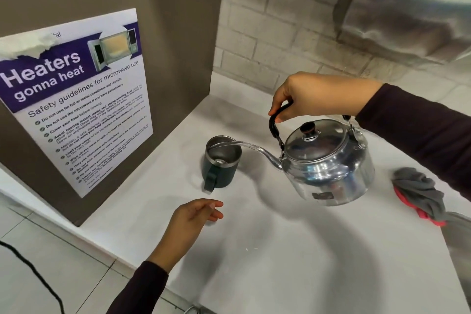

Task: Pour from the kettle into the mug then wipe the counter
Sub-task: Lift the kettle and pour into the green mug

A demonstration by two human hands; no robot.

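A shiny metal kettle (328, 163) hangs tilted above the white counter (293, 250), spout to the left. My right hand (316, 95) is shut on its black handle. A clear stream of water (234, 145) arcs from the spout into a dark green mug (221, 163) with a steel rim, standing upright on the counter with its handle toward me. My left hand (196, 216) hovers just in front of the mug, fingers loosely apart, holding nothing. A crumpled grey and red cloth (420, 195) lies on the counter at the right.
A brown panel with a microwave safety poster (74, 102) walls off the counter's left side. A white brick wall stands behind, with a steel hood (407, 7) overhead at the right. A black cable (33, 273) runs across the tiled floor at lower left.
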